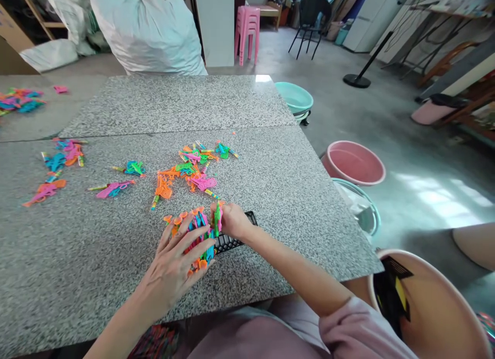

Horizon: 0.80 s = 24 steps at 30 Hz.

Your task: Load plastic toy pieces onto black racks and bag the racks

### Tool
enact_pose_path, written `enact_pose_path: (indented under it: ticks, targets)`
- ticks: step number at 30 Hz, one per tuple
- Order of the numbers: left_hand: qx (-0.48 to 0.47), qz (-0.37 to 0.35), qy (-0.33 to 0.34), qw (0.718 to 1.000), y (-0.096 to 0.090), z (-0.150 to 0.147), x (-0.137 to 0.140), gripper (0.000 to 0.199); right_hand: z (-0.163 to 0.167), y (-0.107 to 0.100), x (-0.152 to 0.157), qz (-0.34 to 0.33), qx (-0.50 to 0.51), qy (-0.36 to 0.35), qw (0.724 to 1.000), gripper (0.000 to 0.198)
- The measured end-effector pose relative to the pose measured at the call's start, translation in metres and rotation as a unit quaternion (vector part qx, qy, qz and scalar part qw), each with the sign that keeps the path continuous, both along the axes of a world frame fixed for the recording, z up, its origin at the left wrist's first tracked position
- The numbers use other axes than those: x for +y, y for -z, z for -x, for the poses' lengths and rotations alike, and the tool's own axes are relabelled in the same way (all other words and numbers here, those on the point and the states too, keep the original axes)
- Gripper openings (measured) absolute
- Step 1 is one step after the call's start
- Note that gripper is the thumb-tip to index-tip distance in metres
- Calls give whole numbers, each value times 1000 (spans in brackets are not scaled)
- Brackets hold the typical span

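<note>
My left hand (174,263) lies with spread fingers over a row of brightly coloured plastic toy guns (199,219), packed side by side with orange tips at both ends. The row stands on a black plastic tray with small compartments (228,243), partly hidden by my hands. My right hand (234,222) is closed on a green and pink toy gun (217,219), held upright at the right end of the row. Beyond my hands lies a loose pile of orange, pink and green toy guns (185,173), several with striped ends.
Smaller groups of toy guns (116,188) lie to the left on the speckled stone table (270,183). Past its right edge stand a pink basin (356,163), a green basin (294,96) and a large peach tub (436,307). A big white sack (150,31) stands behind the table.
</note>
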<state>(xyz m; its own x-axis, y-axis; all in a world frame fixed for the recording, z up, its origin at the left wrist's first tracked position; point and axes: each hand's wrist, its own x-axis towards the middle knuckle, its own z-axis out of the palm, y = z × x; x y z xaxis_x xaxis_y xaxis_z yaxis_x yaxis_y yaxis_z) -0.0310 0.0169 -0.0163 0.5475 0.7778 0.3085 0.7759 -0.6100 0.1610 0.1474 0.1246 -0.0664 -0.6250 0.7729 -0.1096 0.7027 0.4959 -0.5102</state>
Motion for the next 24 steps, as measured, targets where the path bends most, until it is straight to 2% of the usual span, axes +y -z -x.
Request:
enact_pose_path:
  ticks: [4, 8, 11, 14, 19, 24]
  targets:
    - [-12, -5, -13, 1000, -2, -3, 0, 27, 4, -4, 7, -26, -8, -10, 1000, 16]
    - [-5, -8, -6, 1000, 0, 0, 0, 27, 1, -5, 18, 16, 29, 38, 999, 13]
    - [12, -2, 7, 1000, 3, 5, 2, 31, -4, 0, 13, 19, 58, 23, 998, 15]
    - [24, -2, 17, 1000, 5, 7, 2, 33, -2, 3, 3, 7, 25, -13, 1000, 15]
    - [6, -8, 5, 1000, 0, 3, 1, 30, 11, -9, 3, 15, -18, 19, 1000, 20]
    - [35, -18, 60, 997, -11, -4, 12, 28, 21, -19, 1, 15, -26, -14, 999, 24]
